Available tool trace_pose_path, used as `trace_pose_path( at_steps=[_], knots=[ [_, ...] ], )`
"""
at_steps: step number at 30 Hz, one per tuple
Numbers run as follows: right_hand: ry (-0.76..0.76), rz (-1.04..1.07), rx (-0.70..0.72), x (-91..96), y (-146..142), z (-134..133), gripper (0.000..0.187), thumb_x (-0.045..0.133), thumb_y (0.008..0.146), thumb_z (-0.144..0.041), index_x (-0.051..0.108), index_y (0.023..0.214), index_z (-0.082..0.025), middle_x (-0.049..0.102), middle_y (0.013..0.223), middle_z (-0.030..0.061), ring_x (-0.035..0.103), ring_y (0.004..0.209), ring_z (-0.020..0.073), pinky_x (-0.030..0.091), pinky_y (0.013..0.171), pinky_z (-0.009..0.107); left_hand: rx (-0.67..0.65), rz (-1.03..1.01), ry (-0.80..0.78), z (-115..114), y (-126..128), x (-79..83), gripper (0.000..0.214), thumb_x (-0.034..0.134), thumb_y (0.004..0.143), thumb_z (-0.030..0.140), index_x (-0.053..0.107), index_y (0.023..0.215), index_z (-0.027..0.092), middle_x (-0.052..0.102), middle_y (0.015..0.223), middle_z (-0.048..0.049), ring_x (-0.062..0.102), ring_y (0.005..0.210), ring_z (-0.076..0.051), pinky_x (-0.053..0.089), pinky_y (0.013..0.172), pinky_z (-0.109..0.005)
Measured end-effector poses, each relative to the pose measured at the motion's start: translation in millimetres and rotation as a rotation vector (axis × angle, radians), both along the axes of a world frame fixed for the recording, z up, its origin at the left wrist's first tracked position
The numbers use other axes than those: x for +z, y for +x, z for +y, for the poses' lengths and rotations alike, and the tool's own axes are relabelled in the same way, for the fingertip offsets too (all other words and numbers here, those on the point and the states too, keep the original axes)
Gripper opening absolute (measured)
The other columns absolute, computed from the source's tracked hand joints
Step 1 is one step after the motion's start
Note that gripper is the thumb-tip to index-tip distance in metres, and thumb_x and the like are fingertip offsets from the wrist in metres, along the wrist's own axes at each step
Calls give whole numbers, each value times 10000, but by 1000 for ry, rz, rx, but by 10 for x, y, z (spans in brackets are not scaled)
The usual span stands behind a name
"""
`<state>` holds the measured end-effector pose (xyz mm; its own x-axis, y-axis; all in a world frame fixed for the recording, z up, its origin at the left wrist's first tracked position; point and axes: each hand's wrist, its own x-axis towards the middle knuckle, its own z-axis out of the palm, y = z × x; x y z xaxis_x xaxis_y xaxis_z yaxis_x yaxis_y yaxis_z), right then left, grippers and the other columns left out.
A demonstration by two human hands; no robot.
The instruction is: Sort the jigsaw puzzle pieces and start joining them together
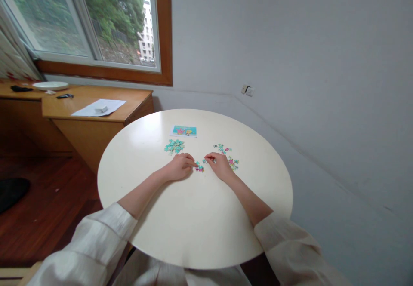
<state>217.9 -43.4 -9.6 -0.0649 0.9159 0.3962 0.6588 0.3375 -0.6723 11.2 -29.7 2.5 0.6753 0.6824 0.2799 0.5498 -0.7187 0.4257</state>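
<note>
Both my hands rest on a round cream table (161, 217). My left hand (179, 166) lies with its fingers curled, fingertips touching a small cluster of joined jigsaw pieces (199, 168). My right hand (221, 164) pinches a jigsaw piece (209, 160) between thumb and fingers, just right of that cluster. A heap of turquoise loose pieces (174, 146) lies beyond my left hand. More loose pieces (222, 149) lie beyond my right hand, and some (234, 163) to its right. A small reference picture card (183, 130) lies further back.
A wooden desk (129, 109) stands at the left under a window (97, 19), with a sheet of paper (98, 107), a white plate (50, 85) and small dark items on it. Grey walls close the corner behind the table. The floor (41, 208) is dark wood.
</note>
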Motion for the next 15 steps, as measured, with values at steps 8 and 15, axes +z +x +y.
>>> trace_pose_path(
  at_steps=[8, 15],
  knots=[
    [-32, 25, 123, 71, -60, -70, 128, 558, 742, -153, 684, 764, -163, 685, 749, 36, 600, 700, 133, 467, 717, 269, -8, -5, 0, -4, -1, 6, 366, 480, 720, 104, 731, 955, 228, 640, 1037, -61, 583, 942, -192, 445, 895, -319],
    [-42, 11, 154, 87, -61, -84, 124, 558, 746, -151, 682, 748, -165, 677, 710, 24, 587, 670, 123, 461, 678, 256, -20, -12, 28, 2, -2, -8, 367, 485, 720, 102, 729, 969, 219, 642, 1032, -67, 586, 921, -187, 446, 883, -316]
  ],
)
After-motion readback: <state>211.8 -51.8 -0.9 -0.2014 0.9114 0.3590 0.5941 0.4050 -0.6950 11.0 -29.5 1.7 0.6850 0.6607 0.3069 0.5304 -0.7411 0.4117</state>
